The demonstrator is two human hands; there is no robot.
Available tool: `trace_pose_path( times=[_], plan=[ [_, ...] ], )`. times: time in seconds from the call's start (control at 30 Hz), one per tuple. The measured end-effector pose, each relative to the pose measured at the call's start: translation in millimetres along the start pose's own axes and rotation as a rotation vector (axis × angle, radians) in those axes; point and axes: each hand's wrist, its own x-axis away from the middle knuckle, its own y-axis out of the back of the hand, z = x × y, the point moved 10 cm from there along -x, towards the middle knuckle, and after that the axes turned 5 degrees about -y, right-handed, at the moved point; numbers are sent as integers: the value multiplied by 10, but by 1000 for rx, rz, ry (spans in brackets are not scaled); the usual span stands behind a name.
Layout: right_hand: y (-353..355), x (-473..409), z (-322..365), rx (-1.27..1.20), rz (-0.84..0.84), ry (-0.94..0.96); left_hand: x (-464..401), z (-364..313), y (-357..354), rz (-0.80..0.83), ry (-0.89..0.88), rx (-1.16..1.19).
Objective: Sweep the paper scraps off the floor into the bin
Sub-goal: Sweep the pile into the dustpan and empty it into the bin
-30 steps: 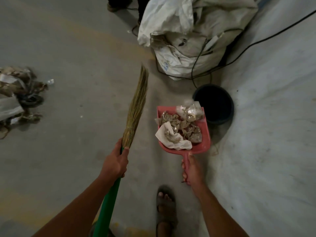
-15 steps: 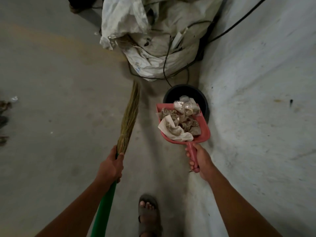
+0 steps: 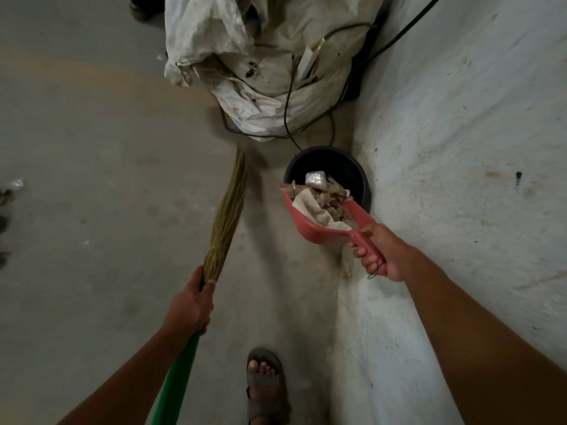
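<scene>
A red dustpan (image 3: 310,223) full of crumpled paper scraps (image 3: 319,204) is tilted, its front lip over the rim of a dark round bin (image 3: 357,176) by the wall. My right hand (image 3: 379,256) is shut on the dustpan's handle. A straw broom (image 3: 228,210) with a green handle (image 3: 178,375) points forward over the floor, held by my left hand (image 3: 191,305) where bristles meet handle. The broom's tip lies left of the bin, apart from it.
A big white sack (image 3: 267,65) with black cables (image 3: 287,118) draped over it stands just behind the bin. A whitewashed wall (image 3: 460,148) runs along the right. More scraps (image 3: 9,197) lie at the far left edge. My sandalled foot (image 3: 264,384) is below.
I have stepped closer to the bin. The dustpan has moved forward and tipped from level to slanted over the bin's rim. The scrap pile at the left has slid almost out of view.
</scene>
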Motion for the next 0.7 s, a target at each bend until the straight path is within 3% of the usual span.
trace_pose_path(
  times=[0.33, 0.7],
  plan=[
    [0, 14, -4, -13, 61, -63, 57, 11, -52, 1, -2, 4],
    [-60, 152, -87, -193, 118, -65, 16, -134, -70, 12, -32, 6]
  ],
)
